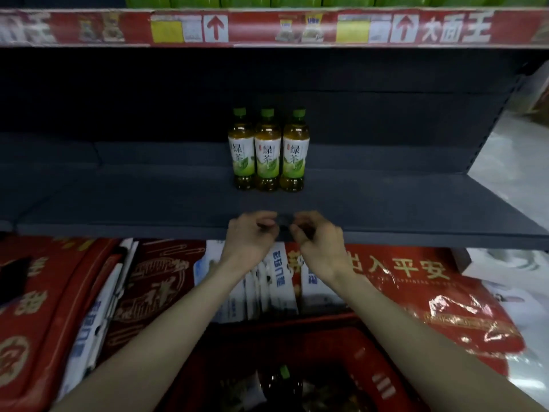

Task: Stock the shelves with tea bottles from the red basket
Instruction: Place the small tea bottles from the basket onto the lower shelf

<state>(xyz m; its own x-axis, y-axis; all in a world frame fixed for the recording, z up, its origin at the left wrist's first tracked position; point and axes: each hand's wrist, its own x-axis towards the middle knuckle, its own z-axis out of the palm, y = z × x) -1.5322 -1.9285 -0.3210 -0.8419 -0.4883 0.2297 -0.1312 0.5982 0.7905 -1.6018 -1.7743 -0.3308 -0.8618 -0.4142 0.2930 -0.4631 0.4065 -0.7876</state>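
Dark and small, something (284, 226) is sitting between my curled fingers (267, 226) at the shelf lip; I cannot tell whether they are pinching it or only closing near it. My left hand (252, 237) and right hand (319, 237) are hovering close together over the front edge of the grey shelf (133, 209), carrying no bottle. Three tea bottles (267, 150) are standing upright in a touching row further back. A green-capped bottle (283, 379) is lying in the red basket (371, 364) under my forearms. I am judging the risk to be a wrist clipping that tall, narrow row while bringing the next one up.
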